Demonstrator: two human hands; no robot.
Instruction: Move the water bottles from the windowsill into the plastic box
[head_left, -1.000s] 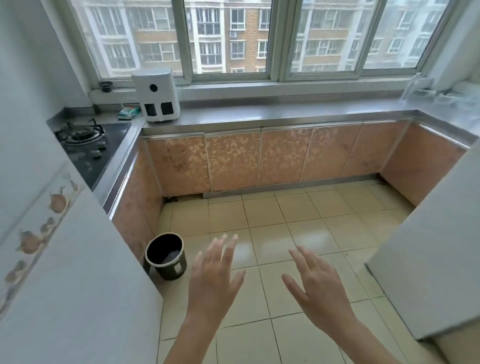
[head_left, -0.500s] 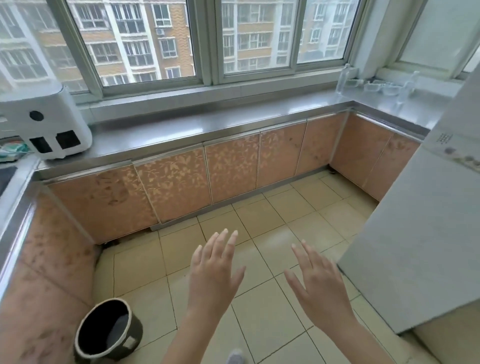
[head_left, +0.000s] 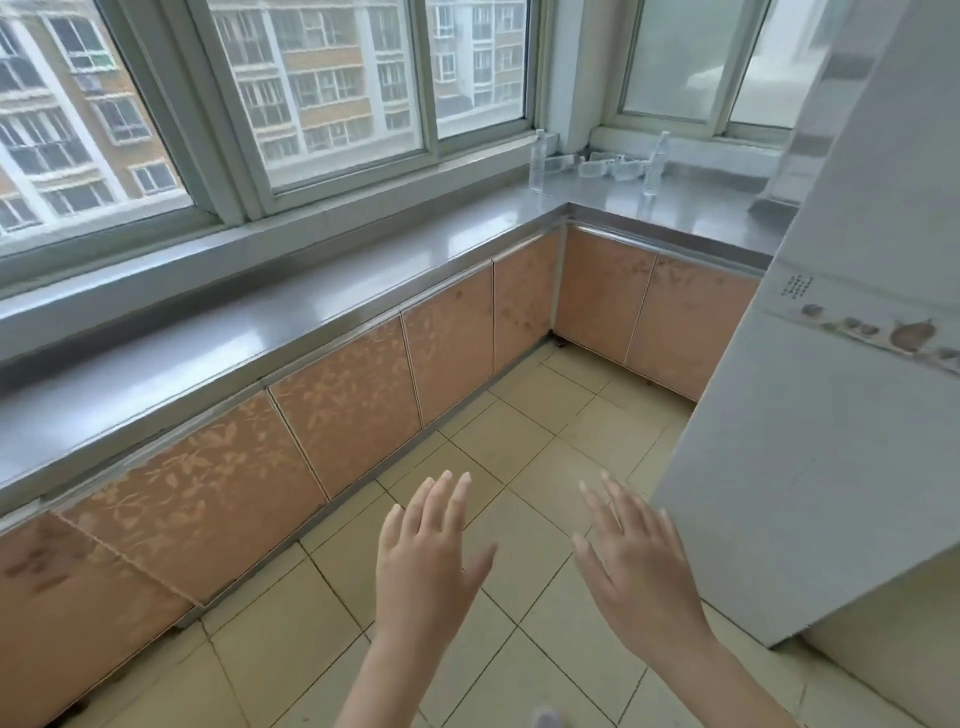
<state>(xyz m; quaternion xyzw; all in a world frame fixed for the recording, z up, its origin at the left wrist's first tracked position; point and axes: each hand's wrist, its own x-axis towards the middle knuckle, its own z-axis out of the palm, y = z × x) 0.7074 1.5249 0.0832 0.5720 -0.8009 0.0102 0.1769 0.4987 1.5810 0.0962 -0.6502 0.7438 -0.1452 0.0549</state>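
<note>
Two clear water bottles stand upright in the far right corner of the steel counter: one (head_left: 538, 160) by the window post, the other (head_left: 654, 163) further right. Between them several clear bottles (head_left: 602, 165) lie on their sides below the windowsill (head_left: 691, 139). No plastic box is in view. My left hand (head_left: 431, 558) and my right hand (head_left: 636, 564) are held out low over the tiled floor, palms down, fingers spread, both holding nothing and far from the bottles.
An L-shaped steel counter (head_left: 322, 312) with orange patterned cabinet doors (head_left: 358, 400) runs under the windows. A white tiled wall block (head_left: 831, 415) juts in at the right, narrowing the floor passage (head_left: 524, 452) toward the corner.
The view has swung right along the counter: the stove, the white appliance and the black bin have left the frame, and the corner with the bottles is nearer. Both hands stay spread and empty.
</note>
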